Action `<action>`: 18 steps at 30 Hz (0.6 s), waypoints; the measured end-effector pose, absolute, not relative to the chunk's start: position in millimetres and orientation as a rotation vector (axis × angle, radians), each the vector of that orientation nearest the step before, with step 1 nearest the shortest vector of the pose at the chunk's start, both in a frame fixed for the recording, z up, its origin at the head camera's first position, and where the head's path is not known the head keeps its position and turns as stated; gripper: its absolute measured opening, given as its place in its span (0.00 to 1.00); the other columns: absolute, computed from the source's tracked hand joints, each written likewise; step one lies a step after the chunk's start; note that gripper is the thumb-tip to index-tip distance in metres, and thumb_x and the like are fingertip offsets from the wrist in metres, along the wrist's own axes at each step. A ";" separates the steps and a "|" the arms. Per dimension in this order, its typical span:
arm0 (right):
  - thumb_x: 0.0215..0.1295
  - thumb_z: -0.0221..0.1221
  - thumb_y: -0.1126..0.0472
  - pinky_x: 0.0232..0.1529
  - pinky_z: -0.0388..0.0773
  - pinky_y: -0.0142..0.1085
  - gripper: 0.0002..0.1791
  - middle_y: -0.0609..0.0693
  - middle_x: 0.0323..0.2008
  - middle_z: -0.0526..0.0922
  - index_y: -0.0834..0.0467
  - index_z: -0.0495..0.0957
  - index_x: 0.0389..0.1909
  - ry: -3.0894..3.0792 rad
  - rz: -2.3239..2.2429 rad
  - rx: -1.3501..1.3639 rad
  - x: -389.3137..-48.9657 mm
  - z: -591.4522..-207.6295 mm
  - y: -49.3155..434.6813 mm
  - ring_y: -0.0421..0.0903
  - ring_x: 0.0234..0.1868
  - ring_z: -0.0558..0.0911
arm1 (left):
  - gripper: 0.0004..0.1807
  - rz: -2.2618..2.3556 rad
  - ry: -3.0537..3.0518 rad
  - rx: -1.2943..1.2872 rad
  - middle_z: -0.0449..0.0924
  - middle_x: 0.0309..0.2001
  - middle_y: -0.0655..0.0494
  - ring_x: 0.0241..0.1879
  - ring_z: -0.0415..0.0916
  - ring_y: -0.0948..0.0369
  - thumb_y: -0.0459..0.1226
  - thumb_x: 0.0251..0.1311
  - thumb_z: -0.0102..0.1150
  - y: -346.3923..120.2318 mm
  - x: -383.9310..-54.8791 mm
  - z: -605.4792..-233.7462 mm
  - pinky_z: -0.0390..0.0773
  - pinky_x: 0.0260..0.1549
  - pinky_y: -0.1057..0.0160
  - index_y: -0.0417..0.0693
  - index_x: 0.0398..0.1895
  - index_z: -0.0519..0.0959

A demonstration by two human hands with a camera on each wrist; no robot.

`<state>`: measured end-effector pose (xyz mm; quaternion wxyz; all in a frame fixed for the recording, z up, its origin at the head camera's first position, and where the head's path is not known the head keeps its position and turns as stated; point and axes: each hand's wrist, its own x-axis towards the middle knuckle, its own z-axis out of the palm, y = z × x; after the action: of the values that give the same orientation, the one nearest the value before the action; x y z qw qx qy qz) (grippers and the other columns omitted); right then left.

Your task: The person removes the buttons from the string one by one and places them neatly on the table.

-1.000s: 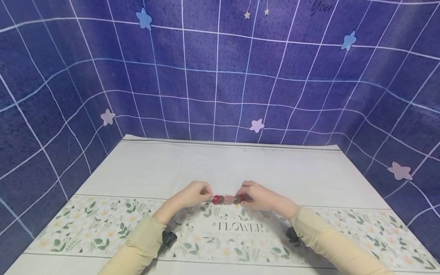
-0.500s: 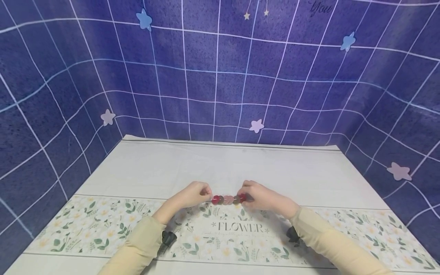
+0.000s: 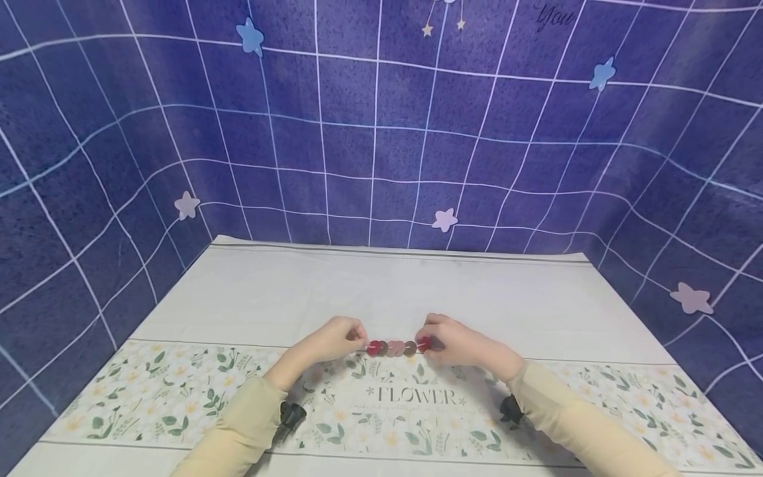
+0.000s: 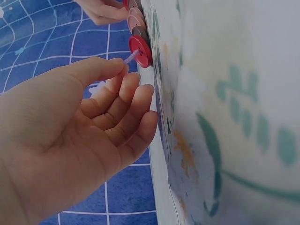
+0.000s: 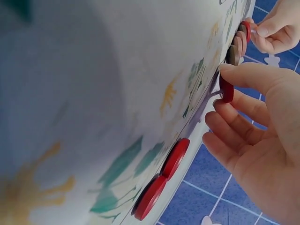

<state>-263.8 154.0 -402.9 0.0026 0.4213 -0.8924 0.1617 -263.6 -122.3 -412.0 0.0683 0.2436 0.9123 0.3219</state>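
A row of overlapping round buttons is threaded on a pale cord point(image 4: 131, 57) over the tablecloth. At its left end is a red button point(image 4: 140, 50), then a dark brown one point(image 3: 383, 348), pink ones point(image 3: 396, 348) and another brown one point(image 3: 410, 348). My left hand point(image 3: 336, 338) pinches the cord's left end between thumb and index finger, just beside that red button. At the other end, my right hand point(image 3: 457, 341) pinches a second red button point(image 5: 227, 89) between thumb and fingers. A bit of cord sticks out past this button, and a small gap separates it from the brown neighbour.
Two loose red buttons, one nearer point(image 5: 151, 198) and one farther point(image 5: 176, 158), lie on the cloth in the right wrist view. The white tablecloth point(image 3: 286, 285) has a floral band with "FLOWER" lettering. A blue gridded curtain point(image 3: 346, 152) with stars encloses the back and sides.
My right hand has shifted slightly to the right with its red button, widening the gap to the brown one. My left hand has stayed nearly in place on the cord end.
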 end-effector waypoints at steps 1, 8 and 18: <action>0.54 0.64 0.61 0.49 0.76 0.36 0.15 0.47 0.36 0.75 0.59 0.80 0.44 -2.800 0.508 1.319 -263.8 -402.7 154.5 0.41 0.39 0.75 | 0.02 0.971 2.749 0.739 0.78 0.27 0.59 0.29 0.72 0.66 0.34 0.58 0.57 -122.3 -264.0 -412.2 0.75 0.35 0.65 0.46 0.29 0.78; 0.54 0.64 0.60 0.49 0.76 0.37 0.16 0.48 0.36 0.75 0.60 0.80 0.44 -2.823 0.507 1.292 -264.3 -403.3 157.8 0.41 0.40 0.76 | 0.02 0.977 2.747 0.759 0.78 0.26 0.60 0.28 0.72 0.65 0.34 0.57 0.57 -122.5 -264.7 -412.4 0.74 0.36 0.64 0.45 0.29 0.78; 0.53 0.64 0.61 0.49 0.76 0.36 0.15 0.47 0.36 0.75 0.60 0.80 0.42 -2.815 0.541 1.292 -265.7 -407.7 162.7 0.42 0.39 0.77 | 0.02 0.974 2.755 0.743 0.79 0.27 0.60 0.29 0.72 0.66 0.34 0.57 0.57 -123.3 -264.4 -413.0 0.75 0.36 0.65 0.46 0.29 0.78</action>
<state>-265.7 162.7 -407.7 -0.0015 0.4108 -0.8953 0.1720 -264.4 -123.3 -413.0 0.0632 0.2459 0.9119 0.3223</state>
